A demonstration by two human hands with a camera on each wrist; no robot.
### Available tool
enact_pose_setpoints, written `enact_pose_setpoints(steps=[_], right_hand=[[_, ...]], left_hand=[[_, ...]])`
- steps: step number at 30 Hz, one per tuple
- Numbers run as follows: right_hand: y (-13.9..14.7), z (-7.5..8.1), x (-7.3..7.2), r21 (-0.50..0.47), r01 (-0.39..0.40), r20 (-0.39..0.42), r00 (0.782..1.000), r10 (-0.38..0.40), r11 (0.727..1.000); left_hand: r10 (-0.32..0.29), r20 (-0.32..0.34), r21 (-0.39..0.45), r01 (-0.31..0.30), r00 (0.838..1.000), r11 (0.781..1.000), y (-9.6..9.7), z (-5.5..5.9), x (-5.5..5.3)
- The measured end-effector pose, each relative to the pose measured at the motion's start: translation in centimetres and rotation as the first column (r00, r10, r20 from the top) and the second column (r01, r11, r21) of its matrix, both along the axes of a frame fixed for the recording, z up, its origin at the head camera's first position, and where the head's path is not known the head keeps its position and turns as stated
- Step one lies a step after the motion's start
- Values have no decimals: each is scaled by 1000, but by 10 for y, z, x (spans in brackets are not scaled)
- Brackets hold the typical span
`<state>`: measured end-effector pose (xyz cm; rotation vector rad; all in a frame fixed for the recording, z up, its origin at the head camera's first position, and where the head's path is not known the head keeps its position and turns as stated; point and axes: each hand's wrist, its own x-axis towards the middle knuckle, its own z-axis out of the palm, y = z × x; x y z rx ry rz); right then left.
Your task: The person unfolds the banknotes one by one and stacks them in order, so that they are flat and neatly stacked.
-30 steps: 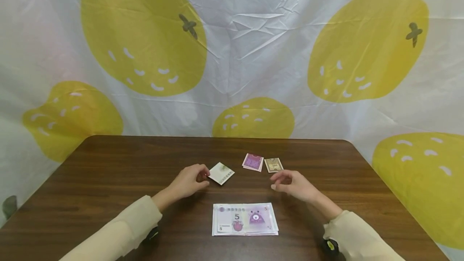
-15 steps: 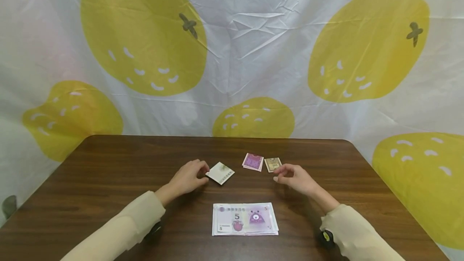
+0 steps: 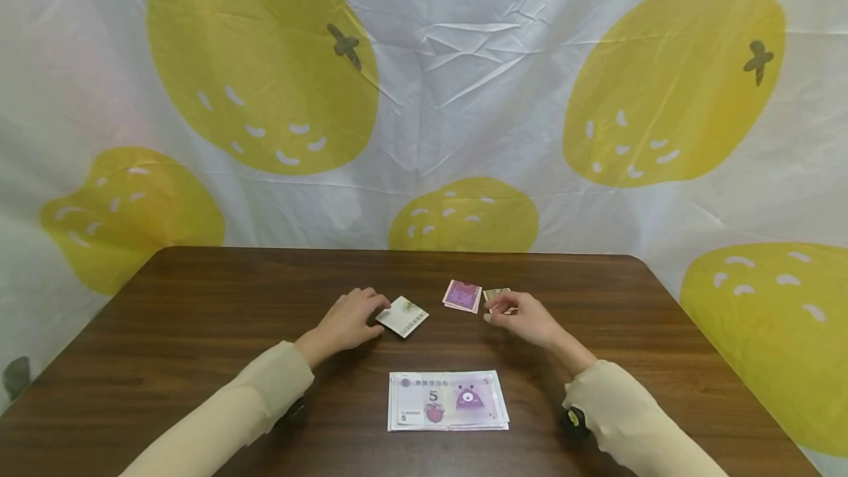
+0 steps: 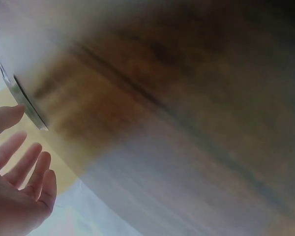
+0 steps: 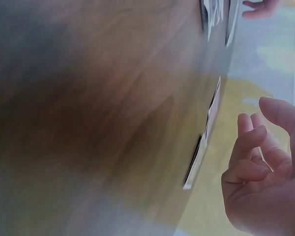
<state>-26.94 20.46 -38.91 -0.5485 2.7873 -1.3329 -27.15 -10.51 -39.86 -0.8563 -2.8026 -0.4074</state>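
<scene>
My left hand (image 3: 346,321) is at the left corner of a whitish folded play banknote (image 3: 403,316) with a green print. Its fingers are loosely bent around that corner, with index and thumb spread apart; whether they touch the paper I cannot tell. In the left wrist view this note (image 4: 30,104) lies edge-on beside the thumb. My right hand (image 3: 528,319) hovers over a tan folded banknote (image 3: 497,292), partly hiding it. The right wrist view shows the hand (image 5: 265,169) holding nothing, apart from the tan note (image 5: 193,164). A purple folded banknote (image 3: 462,296) lies between the hands.
A stack of purple-white play banknotes marked 5 (image 3: 448,401) lies flat near the front of the brown wooden table (image 3: 218,315). Behind the table's far edge hangs a white curtain (image 3: 470,131) with yellow fruit prints.
My right hand has moved forward and slightly left, now over the tan note. My left hand has shifted slightly right, its fingers now at the whitish note's corner. The notes have not moved.
</scene>
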Motion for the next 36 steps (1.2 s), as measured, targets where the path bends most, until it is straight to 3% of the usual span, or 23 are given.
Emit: enact_pose_setpoints(steps=[9, 18, 26, 31, 36], right_hand=[[-24, 3, -9, 18, -68, -49, 996, 69, 998], [-49, 4, -17, 49, -143, -36, 989, 145, 988], [-67, 3, -24, 169, -109, -47, 992, 119, 980], [-75, 0, -27, 149, -133, -36, 989, 140, 980], [-82, -3, -28, 105, -159, 33, 987, 156, 982]], left_hand=[[-9, -29, -70, 7, 1000, 998, -1, -2, -6], [31, 40, -96, -27, 999, 995, 0, -5, -10], [70, 30, -50, -69, 997, 996, 5, -5, -7], [83, -1, -40, -83, 997, 996, 8, -6, -7], [105, 3, -22, -105, 994, 994, 9, -7, -8]])
